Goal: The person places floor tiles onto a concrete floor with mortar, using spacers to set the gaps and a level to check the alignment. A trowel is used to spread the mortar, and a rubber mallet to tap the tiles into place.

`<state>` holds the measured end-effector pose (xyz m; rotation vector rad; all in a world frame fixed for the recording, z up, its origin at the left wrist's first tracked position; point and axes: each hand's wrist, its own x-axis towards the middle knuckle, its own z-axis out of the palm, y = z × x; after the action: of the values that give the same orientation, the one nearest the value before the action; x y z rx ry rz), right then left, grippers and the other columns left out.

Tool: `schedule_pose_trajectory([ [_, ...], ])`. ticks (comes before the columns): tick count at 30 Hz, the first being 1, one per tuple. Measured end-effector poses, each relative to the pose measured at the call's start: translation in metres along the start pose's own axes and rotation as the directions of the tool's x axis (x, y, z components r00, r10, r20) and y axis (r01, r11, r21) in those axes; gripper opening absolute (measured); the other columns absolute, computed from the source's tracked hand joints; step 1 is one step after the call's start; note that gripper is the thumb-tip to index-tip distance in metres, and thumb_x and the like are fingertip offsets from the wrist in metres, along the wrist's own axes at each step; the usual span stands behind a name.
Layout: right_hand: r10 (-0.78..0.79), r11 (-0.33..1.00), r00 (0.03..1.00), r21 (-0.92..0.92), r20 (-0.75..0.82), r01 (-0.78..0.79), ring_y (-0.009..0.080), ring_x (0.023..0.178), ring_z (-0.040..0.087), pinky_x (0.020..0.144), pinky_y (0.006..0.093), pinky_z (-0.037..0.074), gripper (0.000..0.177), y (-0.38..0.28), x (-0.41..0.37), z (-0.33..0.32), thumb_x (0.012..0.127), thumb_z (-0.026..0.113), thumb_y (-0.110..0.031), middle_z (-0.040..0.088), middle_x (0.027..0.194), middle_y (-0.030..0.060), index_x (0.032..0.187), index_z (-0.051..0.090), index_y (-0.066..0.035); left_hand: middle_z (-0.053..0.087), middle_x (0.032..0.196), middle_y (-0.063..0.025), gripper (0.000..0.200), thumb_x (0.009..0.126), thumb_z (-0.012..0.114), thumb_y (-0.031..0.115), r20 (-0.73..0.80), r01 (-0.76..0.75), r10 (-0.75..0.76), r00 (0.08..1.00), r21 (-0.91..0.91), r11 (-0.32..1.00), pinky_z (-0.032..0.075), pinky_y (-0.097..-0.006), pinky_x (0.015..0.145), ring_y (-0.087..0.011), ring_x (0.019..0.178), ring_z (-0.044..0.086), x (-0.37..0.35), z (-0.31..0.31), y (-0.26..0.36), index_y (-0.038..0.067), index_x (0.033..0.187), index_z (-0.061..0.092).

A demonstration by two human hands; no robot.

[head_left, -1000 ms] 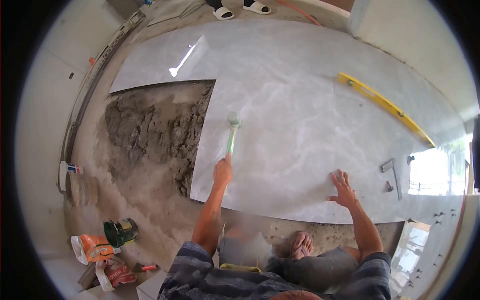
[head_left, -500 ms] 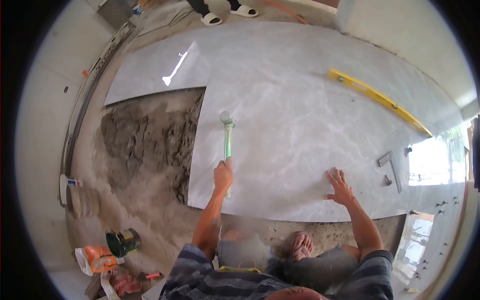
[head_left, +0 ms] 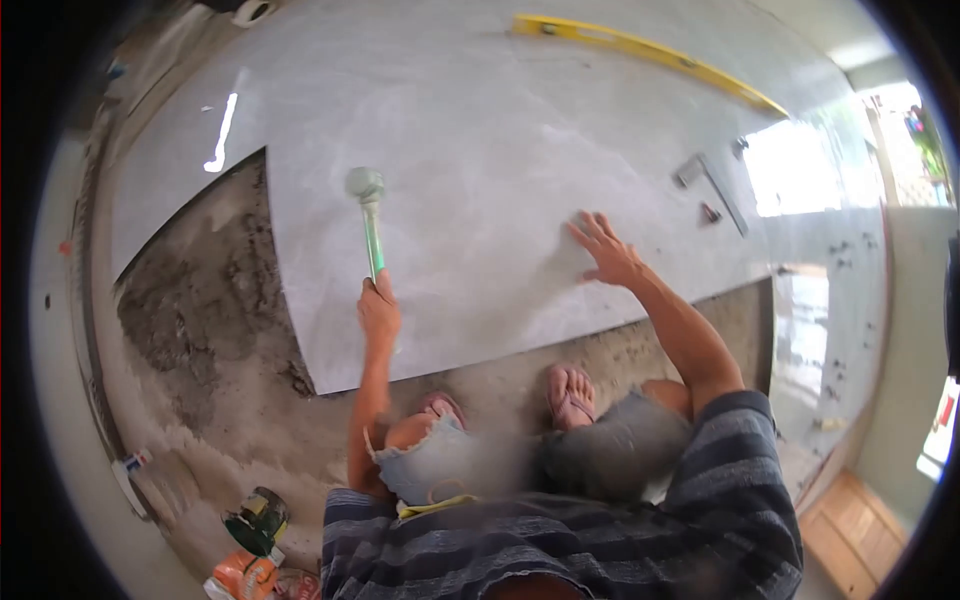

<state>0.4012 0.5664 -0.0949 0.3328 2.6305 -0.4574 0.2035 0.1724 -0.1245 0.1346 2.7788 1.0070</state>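
Observation:
My left hand (head_left: 379, 309) grips the green handle of a rubber mallet (head_left: 368, 213). Its grey head sits over the left part of a large grey marble floor tile (head_left: 480, 160). My right hand (head_left: 604, 249) lies flat on the same tile, fingers spread, near its front edge. I am squatting on bare mortar just in front of the tile, with my sandalled feet (head_left: 571, 393) below its edge.
Rough wet mortar (head_left: 205, 300) fills the untiled patch to the left. A yellow spirit level (head_left: 640, 47) lies across the far tiles. Small metal tools (head_left: 712, 187) rest at the right. A green can (head_left: 256, 517) and an orange bag (head_left: 245, 577) sit at the lower left.
The view has swung left and tilted, so the tile and level now run diagonally. The mallet stays in my left hand over the tile's left part. My right hand remains flat on the tile.

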Motion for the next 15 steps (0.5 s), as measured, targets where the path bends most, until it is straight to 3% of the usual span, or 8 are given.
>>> schedule_pose_trajectory([
  [1, 0.036, 0.999, 0.999, -0.003, 0.030, -0.036, 0.0343, 0.145, 0.013, 0.085, 0.0634, 0.049, 0.108, 0.001, 0.003, 0.001, 0.064, 0.086, -0.032, 0.011, 0.159, 0.0010, 0.150, 0.020, -0.037, 0.059, 0.069, -0.0203, 0.053, 0.099, 0.041, 0.047, 0.041, -0.065, 0.059, 0.997, 0.150, 0.987, 0.047, -0.0429, 0.060, -0.0349, 0.066, 0.061, 0.008, 0.005, -0.006, -0.002, 0.088, 0.058],
  [3, 0.030, 0.999, 0.999, -0.024, 0.014, -0.030, 0.0331, 0.144, 0.015, 0.084, 0.0611, 0.051, 0.107, 0.002, 0.002, 0.003, 0.065, 0.085, -0.032, 0.012, 0.158, -0.0006, 0.149, 0.020, -0.038, 0.060, 0.070, -0.0196, 0.055, 0.098, 0.040, 0.048, 0.116, 0.063, -0.066, 0.991, 0.036, 0.997, 0.047, -0.0415, 0.056, -0.0314, 0.063, 0.062, 0.009, -0.016, 0.028, -0.003, 0.088, 0.058],
  [5, -0.002, 1.000, 1.000, 0.004, 0.018, 0.002, 0.0332, 0.146, 0.010, 0.094, 0.0608, 0.047, 0.108, 0.005, 0.004, 0.003, 0.067, 0.084, -0.028, 0.008, 0.160, 0.0021, 0.151, 0.017, -0.034, 0.060, 0.070, -0.0191, 0.058, 0.098, 0.039, 0.049, -0.023, 0.055, -0.059, 0.998, -0.168, 0.984, 0.047, -0.0413, 0.052, -0.0315, 0.059, 0.062, -0.005, -0.017, 0.031, -0.004, 0.088, 0.058],
  [6, 0.015, 1.000, 0.999, 0.016, 0.030, -0.016, 0.0325, 0.145, 0.012, 0.092, 0.0597, 0.049, 0.108, 0.004, 0.001, 0.008, 0.066, 0.085, -0.030, 0.009, 0.159, 0.0011, 0.151, 0.018, -0.035, 0.060, 0.070, -0.0188, 0.059, 0.098, 0.039, 0.050, -0.100, 0.045, -0.074, 0.992, -0.265, 0.963, 0.047, -0.0412, 0.050, -0.0316, 0.057, 0.061, -0.009, -0.014, 0.028, -0.004, 0.088, 0.059],
  [9, 0.030, 1.000, 0.999, 0.001, 0.015, -0.030, 0.0314, 0.144, 0.015, 0.088, 0.0573, 0.051, 0.108, 0.002, 0.004, -0.001, 0.064, 0.085, -0.033, 0.012, 0.158, -0.0004, 0.150, 0.019, -0.038, 0.057, 0.067, -0.0174, 0.059, 0.098, 0.039, 0.049, 0.140, 0.237, -0.233, 0.962, -0.010, 0.972, 0.047, -0.0401, 0.044, -0.0317, 0.051, 0.059, 0.014, -0.002, -0.001, -0.006, 0.089, 0.059],
  [12, 0.040, 0.999, 0.998, 0.010, 0.042, -0.040, 0.0315, 0.145, 0.015, 0.089, 0.0599, 0.049, 0.108, -0.001, 0.006, -0.008, 0.065, 0.085, -0.034, 0.010, 0.159, -0.0006, 0.150, 0.018, -0.035, 0.056, 0.066, -0.0171, 0.062, 0.097, 0.040, 0.052, 0.115, 0.168, -0.161, 0.980, -0.058, 0.984, 0.048, -0.0384, 0.043, -0.0307, 0.052, 0.060, 0.027, -0.004, 0.006, -0.006, 0.090, 0.059],
  [15, 0.110, 0.991, 0.993, 0.075, 0.047, -0.113, 0.0311, 0.146, 0.009, 0.097, 0.0632, 0.043, 0.107, -0.011, 0.031, -0.027, 0.068, 0.083, -0.037, 0.005, 0.160, 0.0049, 0.152, 0.017, -0.024, 0.058, 0.068, -0.0213, 0.065, 0.097, 0.038, 0.054, 0.184, 0.278, -0.266, 0.946, -0.043, 0.960, 0.050, -0.0437, 0.052, -0.0363, 0.060, 0.061, 0.037, -0.006, 0.015, -0.006, 0.091, 0.060],
])
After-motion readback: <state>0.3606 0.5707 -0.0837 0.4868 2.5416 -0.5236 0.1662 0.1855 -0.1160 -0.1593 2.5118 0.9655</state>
